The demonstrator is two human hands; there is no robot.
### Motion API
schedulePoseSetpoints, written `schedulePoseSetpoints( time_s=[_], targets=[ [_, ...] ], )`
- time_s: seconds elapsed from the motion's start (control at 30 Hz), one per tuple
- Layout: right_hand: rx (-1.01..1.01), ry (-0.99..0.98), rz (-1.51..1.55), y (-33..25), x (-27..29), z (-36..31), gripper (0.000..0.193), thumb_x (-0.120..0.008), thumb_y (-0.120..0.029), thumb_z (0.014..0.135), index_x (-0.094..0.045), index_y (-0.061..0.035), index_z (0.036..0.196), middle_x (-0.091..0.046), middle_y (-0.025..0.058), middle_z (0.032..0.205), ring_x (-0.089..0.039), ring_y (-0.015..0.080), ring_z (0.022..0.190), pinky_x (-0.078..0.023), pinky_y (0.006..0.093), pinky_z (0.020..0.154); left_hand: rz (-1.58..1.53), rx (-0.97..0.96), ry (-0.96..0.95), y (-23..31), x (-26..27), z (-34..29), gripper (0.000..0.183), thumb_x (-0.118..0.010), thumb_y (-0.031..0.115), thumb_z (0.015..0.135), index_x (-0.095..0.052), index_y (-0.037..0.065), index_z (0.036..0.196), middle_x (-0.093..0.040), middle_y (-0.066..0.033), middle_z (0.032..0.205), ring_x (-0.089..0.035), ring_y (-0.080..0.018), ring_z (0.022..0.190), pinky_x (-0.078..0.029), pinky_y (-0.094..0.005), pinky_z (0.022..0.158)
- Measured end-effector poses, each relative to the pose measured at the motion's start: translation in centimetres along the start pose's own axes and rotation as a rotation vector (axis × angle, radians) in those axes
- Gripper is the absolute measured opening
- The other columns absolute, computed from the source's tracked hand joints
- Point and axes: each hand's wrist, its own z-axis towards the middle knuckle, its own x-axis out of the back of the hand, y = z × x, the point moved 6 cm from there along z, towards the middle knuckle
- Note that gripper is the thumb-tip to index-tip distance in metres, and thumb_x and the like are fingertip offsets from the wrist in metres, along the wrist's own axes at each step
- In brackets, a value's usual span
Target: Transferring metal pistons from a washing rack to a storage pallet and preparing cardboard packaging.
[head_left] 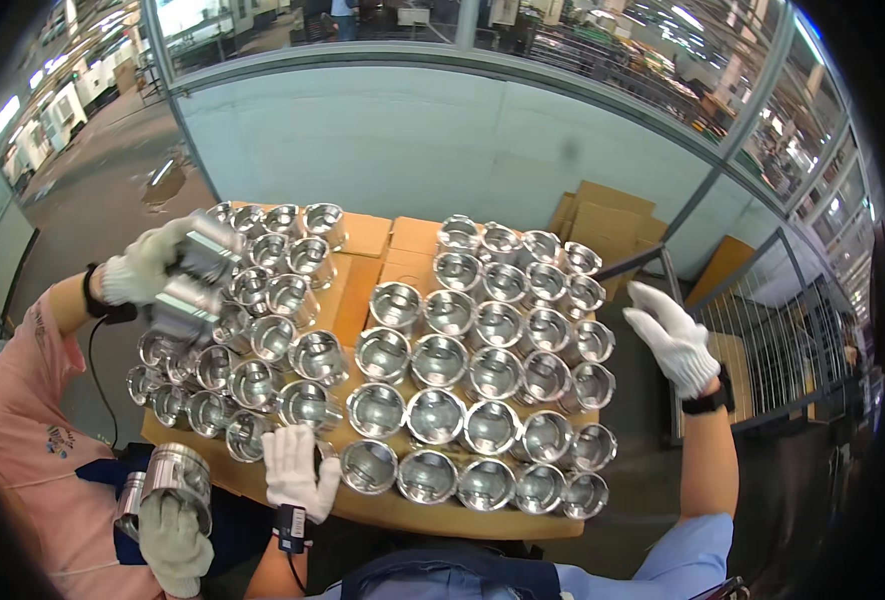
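Silver metal pistons [439, 360] stand open end up in close rows on a cardboard-covered table. My left hand [300, 478], in a white glove, is at the front edge of the left group. Its fingers are stretched forward beside a piston [250, 436], and the thumb is apart; part of a piston shows between them, and whether I touch it cannot be made out. My right hand [674, 338], also white-gloved, is raised off the table's right side, fingers spread and nothing in it. The nearest piston to it is one [593, 341] in the right group's outer column.
At my left a co-worker in pink has one gloved hand [147, 265] on blurred pistons [202, 255] above the table and the other [174, 548] on a piston [177, 478]. Bare cardboard [360, 285] separates the groups. A wire-mesh rack [782, 330] and cardboard boxes [607, 215] stand right.
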Motion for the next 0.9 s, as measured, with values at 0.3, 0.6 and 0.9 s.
schedulePoseSetpoints(
  time_s=[0.3, 0.6, 0.9],
  targets=[
    [-0.309, 0.183, 0.389, 14.8, 16.4, -23.2, 0.045, -0.073, -0.008, 0.096, -0.062, 0.0014, 0.139, -0.07, 0.0095, 0.126, -0.066, 0.0155, 0.112, -0.053, 0.0295, 0.098, -0.144, -0.5, 0.297, 18.8, 0.4, -1.8, 0.045, -0.068, 0.026, 0.079, -0.057, -0.007, 0.108, -0.051, -0.0182, 0.093, -0.045, -0.0377, 0.084, -0.04, -0.0488, 0.081],
    [-0.584, 0.025, 0.337, 37.0, 23.3, -42.7, 0.045, -0.076, -0.013, 0.094, -0.064, 0.0042, 0.134, -0.071, 0.0156, 0.128, -0.069, 0.0204, 0.115, -0.055, 0.0315, 0.099, -0.318, -0.703, -0.22, 49.8, -14.1, -13.0, 0.049, -0.077, 0.03, 0.08, -0.058, -0.002, 0.111, -0.055, -0.0188, 0.1, -0.052, -0.0402, 0.096, -0.046, -0.0487, 0.087],
    [-0.643, -0.095, 0.631, 46.7, 22.6, -41.9, 0.053, -0.076, -0.019, 0.096, -0.06, 0.0051, 0.139, -0.067, 0.0173, 0.137, -0.066, 0.0235, 0.125, -0.051, 0.0314, 0.107, -0.217, -0.136, -0.982, 56.7, -30.0, -18.3, 0.113, -0.066, 0.054, 0.092, -0.004, -0.015, 0.159, -0.052, -0.0378, 0.143, -0.056, -0.0455, 0.133, -0.047, -0.0433, 0.11]
  ],
)
